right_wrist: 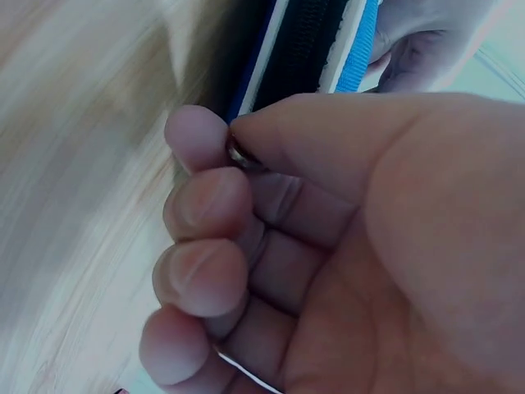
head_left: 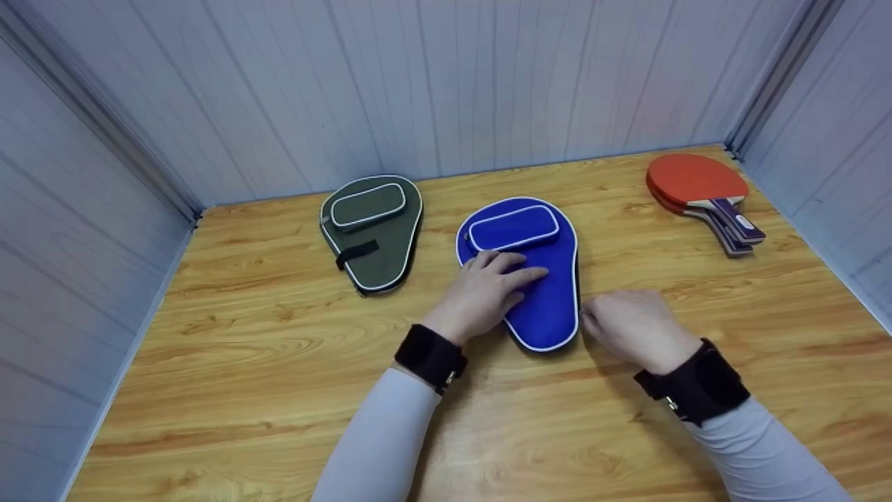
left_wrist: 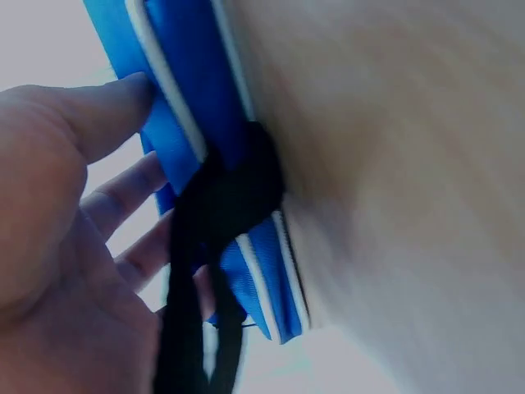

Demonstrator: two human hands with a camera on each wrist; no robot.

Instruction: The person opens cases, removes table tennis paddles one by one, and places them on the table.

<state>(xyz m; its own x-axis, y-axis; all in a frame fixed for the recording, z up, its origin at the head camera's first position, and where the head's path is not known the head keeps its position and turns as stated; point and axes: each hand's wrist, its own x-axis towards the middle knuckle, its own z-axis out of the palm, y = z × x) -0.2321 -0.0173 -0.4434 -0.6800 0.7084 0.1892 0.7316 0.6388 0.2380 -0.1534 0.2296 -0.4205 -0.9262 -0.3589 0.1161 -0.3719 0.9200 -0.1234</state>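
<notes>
A blue paddle case (head_left: 550, 286) with white piping and a raised front pocket lies flat on the table. My left hand (head_left: 488, 289) rests on its left side with fingers spread over the fabric. In the left wrist view, a black strap loop (left_wrist: 225, 197) hangs from the case's edge by that hand. At the lower right edge, my right hand (head_left: 631, 324) has its fingers curled, and thumb and forefinger pinch a small metal zipper pull (right_wrist: 239, 154). The black zipper (right_wrist: 308, 41) runs along the case's side above the pinch.
An olive green paddle case (head_left: 383, 244) with a black strap lies to the left, near the back wall. Two red table tennis paddles (head_left: 697, 178) are stacked at the back right. Grey panels (head_left: 481, 84) wall in the wooden table (head_left: 265, 390).
</notes>
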